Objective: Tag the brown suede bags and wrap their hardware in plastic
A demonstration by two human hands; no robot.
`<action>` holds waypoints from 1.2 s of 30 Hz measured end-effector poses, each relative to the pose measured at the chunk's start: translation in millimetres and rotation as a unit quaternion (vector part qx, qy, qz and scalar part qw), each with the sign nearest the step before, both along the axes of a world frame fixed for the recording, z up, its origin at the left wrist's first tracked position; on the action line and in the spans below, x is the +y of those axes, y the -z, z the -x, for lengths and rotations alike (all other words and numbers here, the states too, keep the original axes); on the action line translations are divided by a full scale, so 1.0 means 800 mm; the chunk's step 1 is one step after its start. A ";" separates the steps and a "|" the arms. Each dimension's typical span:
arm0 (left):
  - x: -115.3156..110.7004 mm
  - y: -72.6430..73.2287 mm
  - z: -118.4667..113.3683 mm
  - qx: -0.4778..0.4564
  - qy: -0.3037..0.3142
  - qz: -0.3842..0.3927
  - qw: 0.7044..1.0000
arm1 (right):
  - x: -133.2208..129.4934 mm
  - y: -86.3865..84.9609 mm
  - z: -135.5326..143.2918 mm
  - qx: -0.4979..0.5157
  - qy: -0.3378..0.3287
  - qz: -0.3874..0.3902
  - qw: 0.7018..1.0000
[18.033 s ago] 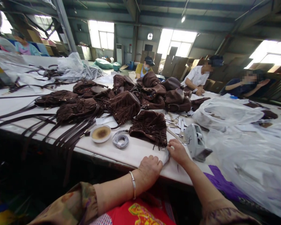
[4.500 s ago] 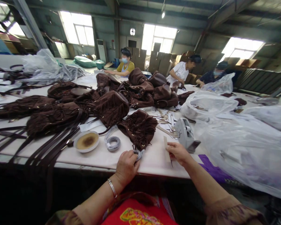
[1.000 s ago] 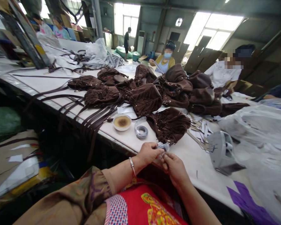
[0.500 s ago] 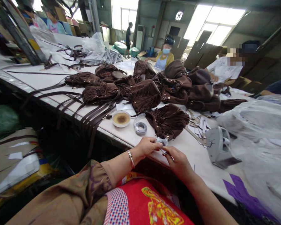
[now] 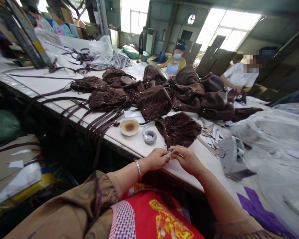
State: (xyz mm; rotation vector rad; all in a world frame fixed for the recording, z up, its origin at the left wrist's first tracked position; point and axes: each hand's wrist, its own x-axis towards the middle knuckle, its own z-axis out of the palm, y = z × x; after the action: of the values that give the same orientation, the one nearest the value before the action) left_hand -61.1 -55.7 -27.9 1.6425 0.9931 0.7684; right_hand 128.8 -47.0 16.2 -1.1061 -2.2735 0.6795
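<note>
My left hand (image 5: 158, 159) is closed in a pinch at the table's front edge, its fingertips meeting those of my right hand (image 5: 186, 160). Between them shows a sliver of a small whitish piece (image 5: 169, 153), mostly covered by the fingers, so its kind is unclear. My right hand is closed as well, thumb and fingers pressed together at that piece. Just beyond the fingertips lies a dark brown fringed bag (image 5: 178, 129). Left of it sit a coil of grey cord (image 5: 149, 136) in clear plastic and a white bowl (image 5: 129, 132) of yellowish paste with a dark middle.
Several brown bags (image 5: 154, 99) are heaped across the table (image 5: 119, 142), straps hanging over the front edge. A grey tape dispenser (image 5: 230, 157), paper strips (image 5: 215, 134) and plastic sheeting (image 5: 269, 139) lie to the right. Two people (image 5: 175, 63) work across the table.
My right hand has moved up and left against my left fingertips, covering most of the whitish piece. The co-worker at far right has brought a hand lower over the bags.
</note>
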 end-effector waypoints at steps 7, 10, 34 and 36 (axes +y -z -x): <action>-0.007 0.001 0.004 0.019 -0.005 -0.102 0.995 | -0.011 0.003 0.012 0.027 0.073 0.028 0.997; -0.008 0.002 0.002 0.027 -0.033 -0.098 0.994 | -0.014 0.009 0.011 0.051 0.071 0.010 0.996; -0.008 0.013 -0.005 0.126 -0.061 -0.170 0.975 | -0.005 0.001 0.003 -0.210 -0.061 -0.086 0.972; -0.008 0.013 -0.005 0.133 -0.056 -0.175 0.974 | -0.009 0.007 0.002 -0.214 -0.056 -0.111 0.969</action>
State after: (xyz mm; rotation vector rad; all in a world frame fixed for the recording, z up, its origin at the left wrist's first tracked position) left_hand -57.0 -62.2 -38.3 2.0473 1.1985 0.8498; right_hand 127.2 -53.9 10.8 -1.1018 -2.7124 0.2286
